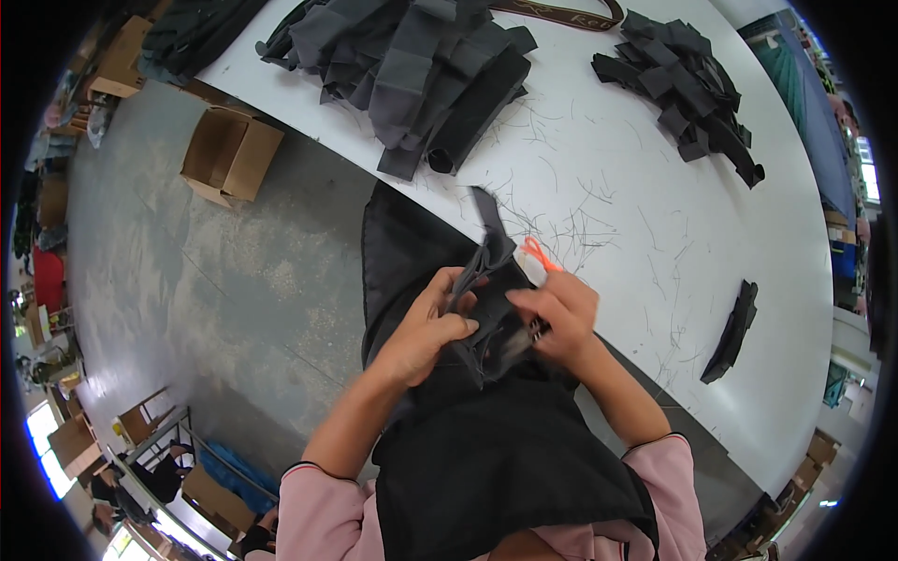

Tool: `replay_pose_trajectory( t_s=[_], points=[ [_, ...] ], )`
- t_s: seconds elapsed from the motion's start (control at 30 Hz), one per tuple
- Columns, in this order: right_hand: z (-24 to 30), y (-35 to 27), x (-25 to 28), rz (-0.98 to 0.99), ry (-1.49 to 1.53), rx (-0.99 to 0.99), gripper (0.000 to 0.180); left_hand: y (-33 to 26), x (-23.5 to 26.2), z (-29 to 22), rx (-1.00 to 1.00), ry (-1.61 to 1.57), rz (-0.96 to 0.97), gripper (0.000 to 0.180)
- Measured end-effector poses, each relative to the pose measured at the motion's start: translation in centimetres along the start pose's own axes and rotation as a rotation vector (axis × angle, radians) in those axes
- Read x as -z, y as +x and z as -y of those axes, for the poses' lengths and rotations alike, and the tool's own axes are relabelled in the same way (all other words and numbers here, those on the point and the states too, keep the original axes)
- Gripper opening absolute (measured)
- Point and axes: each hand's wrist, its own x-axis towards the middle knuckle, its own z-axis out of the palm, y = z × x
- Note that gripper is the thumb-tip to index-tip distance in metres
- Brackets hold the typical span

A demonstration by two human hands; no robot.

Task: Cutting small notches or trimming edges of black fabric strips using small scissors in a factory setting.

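Observation:
My left hand (pixel 421 332) is closed on a dark grey fabric piece (pixel 496 276), thumb on the near side, just off the table's edge above my lap. A narrow end of the fabric sticks up toward the table. My right hand (pixel 566 313) is closed at the fabric's right side, around what look like small thread snips. Their orange loop (pixel 535 251) pokes out above the fingers, and a bit of metal shows below them. Motion blurs the right fingertips and the blades. Cut thread ends (pixel 589 220) lie scattered over the white table (pixel 617 290).
A big heap of dark fabric pieces (pixel 402 84) covers the table's far left, a smaller heap (pixel 678 89) its far right. One folded strip (pixel 732 332) lies at the right. A brown strap (pixel 561 13) sits at the back. An opened cardboard box (pixel 254 154) stands on the floor.

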Motion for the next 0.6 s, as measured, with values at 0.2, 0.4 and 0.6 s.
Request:
replay_pose_trajectory(
  t_s=[0.2, 0.4, 0.6],
  points=[
    [2.3, 1.3, 0.6, 0.164, 0.482, -0.647, 0.023, 0.8, -0.5, 2.8, -0.354, 0.134, -0.341, 0.06],
    [4.4, 0.5, 2.4, 0.161, 0.003, -0.417, 0.033, 1.3, -1.2, 2.4, -0.456, 0.194, -0.411, 0.049],
    [5.0, 1.8, 2.4, 0.295, -0.191, -0.3, 0.036, 1.5, -1.2, 2.7, -0.516, 0.243, -0.438, 0.051]
  ],
)
